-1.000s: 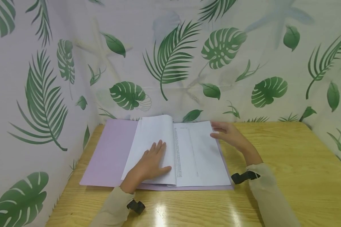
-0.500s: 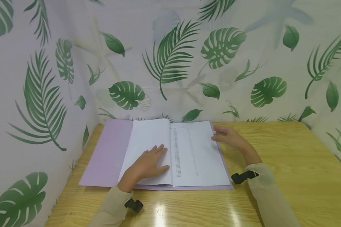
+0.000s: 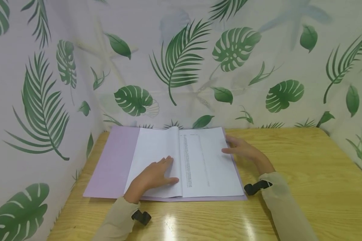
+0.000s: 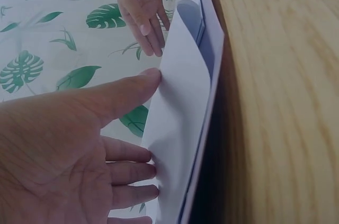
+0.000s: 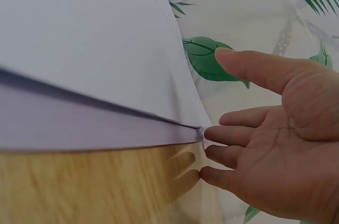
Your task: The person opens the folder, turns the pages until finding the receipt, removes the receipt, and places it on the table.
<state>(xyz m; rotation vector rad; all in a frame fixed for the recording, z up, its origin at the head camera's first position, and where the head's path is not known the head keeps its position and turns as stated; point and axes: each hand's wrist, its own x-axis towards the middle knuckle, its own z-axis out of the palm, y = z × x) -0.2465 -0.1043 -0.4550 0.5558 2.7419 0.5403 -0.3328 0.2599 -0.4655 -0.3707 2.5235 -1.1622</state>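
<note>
A purple folder (image 3: 116, 160) lies spread on the table with white paper sheets inside. On the turned left-hand page (image 3: 152, 144) rests my left hand (image 3: 154, 175), its fingers extended; the left wrist view shows its fingertips against the paper, which curls near the fold. The right-hand page (image 3: 211, 164) carries columns of small print, too fine to read. My right hand (image 3: 244, 149) is at that page's far right corner, fingers nearly straight. In the right wrist view its fingertips are beside the page corner and the purple cover (image 5: 95, 121), and nothing sits between thumb and fingers.
The wooden table (image 3: 304, 167) extends to the right of the folder and in front of it. A white cloth with green leaf prints (image 3: 181, 60) stands behind the table and along its left side. Each wrist wears a black strap mount (image 3: 141, 217).
The turned page has settled flatter to the left, and my left hand has shifted slightly left with it. My right hand's fingers have spread and moved slightly down at the corner.
</note>
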